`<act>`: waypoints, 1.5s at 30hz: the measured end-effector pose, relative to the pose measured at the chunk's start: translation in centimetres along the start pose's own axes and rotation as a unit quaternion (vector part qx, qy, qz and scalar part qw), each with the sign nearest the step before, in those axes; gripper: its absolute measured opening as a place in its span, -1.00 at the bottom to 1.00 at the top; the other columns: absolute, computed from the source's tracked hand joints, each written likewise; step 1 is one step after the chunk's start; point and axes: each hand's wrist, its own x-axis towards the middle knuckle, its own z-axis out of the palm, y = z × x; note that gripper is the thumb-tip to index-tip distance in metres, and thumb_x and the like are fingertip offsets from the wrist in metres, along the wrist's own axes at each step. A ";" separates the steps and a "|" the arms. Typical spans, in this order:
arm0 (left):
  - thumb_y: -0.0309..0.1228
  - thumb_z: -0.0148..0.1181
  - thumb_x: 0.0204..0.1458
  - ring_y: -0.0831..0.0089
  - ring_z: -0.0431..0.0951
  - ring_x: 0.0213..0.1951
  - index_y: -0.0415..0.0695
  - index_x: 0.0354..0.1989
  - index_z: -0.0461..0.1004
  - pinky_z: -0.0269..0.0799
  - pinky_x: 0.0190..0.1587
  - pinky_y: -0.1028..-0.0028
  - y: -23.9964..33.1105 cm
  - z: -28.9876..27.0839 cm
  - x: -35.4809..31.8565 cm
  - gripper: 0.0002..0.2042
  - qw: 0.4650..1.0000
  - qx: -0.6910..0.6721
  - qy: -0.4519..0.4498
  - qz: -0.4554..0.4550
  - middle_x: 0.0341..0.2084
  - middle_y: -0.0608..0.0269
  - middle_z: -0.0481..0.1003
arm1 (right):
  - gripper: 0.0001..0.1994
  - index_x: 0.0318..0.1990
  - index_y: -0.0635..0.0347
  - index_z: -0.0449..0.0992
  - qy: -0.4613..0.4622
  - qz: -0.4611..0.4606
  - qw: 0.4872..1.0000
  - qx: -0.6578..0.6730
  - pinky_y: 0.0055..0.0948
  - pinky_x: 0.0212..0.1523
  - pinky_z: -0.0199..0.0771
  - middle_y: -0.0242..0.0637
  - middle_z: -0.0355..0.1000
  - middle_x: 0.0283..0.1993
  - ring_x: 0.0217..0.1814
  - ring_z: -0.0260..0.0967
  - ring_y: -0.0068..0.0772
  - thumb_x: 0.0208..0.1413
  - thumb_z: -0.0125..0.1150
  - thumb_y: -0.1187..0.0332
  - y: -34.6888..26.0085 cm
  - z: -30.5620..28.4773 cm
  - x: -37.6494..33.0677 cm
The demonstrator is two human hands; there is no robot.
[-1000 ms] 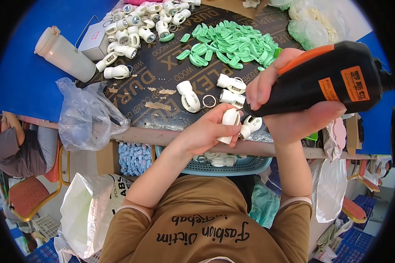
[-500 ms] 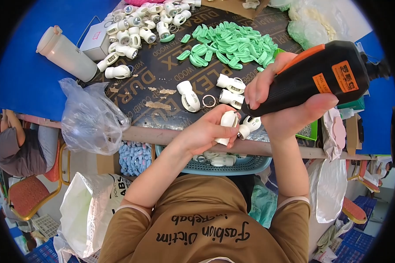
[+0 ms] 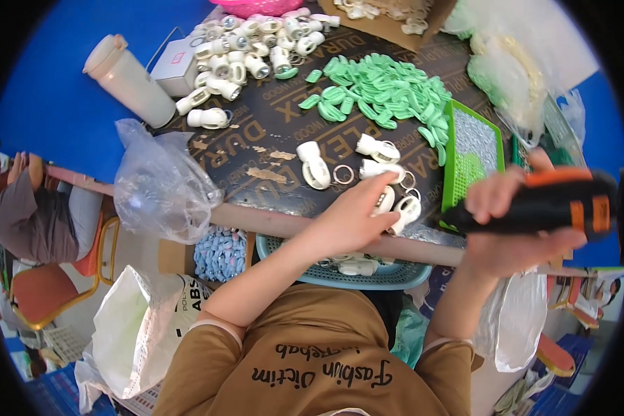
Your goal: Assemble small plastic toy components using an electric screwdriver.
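Swung rightward, right hand (image 3: pixel 513 229) gripping chunky black-orange screwdriver (image 3: pixel 548 208), left hand (image 3: pixel 353 218) pinching glossy white plastic fitting (image 3: pixel 403 209)

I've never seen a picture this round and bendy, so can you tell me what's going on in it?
The camera sits on a person's head and looks down, so you see their own arms coming up from the bottom. Its lens bends straight edges, which makes everything look round. The left hand pinches a small white plastic piece at the edge of the dark work board. The right hand has its grip around a black and orange power screwdriver. On the board lie more white pieces, a heap of little green parts, a green tray and a crumpled clear bag. A teal basket hangs below the edge.
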 end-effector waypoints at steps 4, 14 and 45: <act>-0.30 0.13 -0.07 0.09 0.43 -0.37 -0.19 0.18 0.02 0.37 -0.36 0.25 2.5 0.7 -0.1 -0.36 0.948 0.305 0.082 0.040 -0.29 -0.02 0.27 | -0.17 -0.12 0.23 0.23 0.061 -0.024 0.992 -0.103 -0.56 -0.70 0.14 -0.38 0.18 -0.67 -0.75 0.11 -0.54 -0.21 -0.18 -0.46 -2.3 -1.2 -1.7; -0.67 -0.09 -0.25 0.01 0.34 -0.16 -0.25 -0.20 0.38 0.27 -0.11 0.23 0.1 -16.4 -1.6 -0.65 0.759 0.557 0.337 0.008 -0.27 -0.04 0.38 | -0.32 -0.04 0.02 0.24 0.046 -0.021 0.990 -0.128 -0.46 -0.63 0.16 -0.39 0.28 -0.24 -0.58 0.16 -0.47 -0.14 -0.05 -0.34 -4.1 -7.7 -0.1; -0.41 0.05 0.02 0.59 0.34 -0.55 -0.16 -0.12 0.17 0.21 -0.57 0.65 1.6 -1.5 -1.3 -0.71 0.900 -0.415 0.005 -0.133 -0.46 0.30 0.34 | -0.28 -0.26 0.24 0.22 0.116 -0.087 0.958 -0.249 -0.48 -0.63 0.21 -0.29 0.18 -0.69 -0.70 0.13 -0.44 -0.13 -0.13 -0.38 1.9 -10.4 3.0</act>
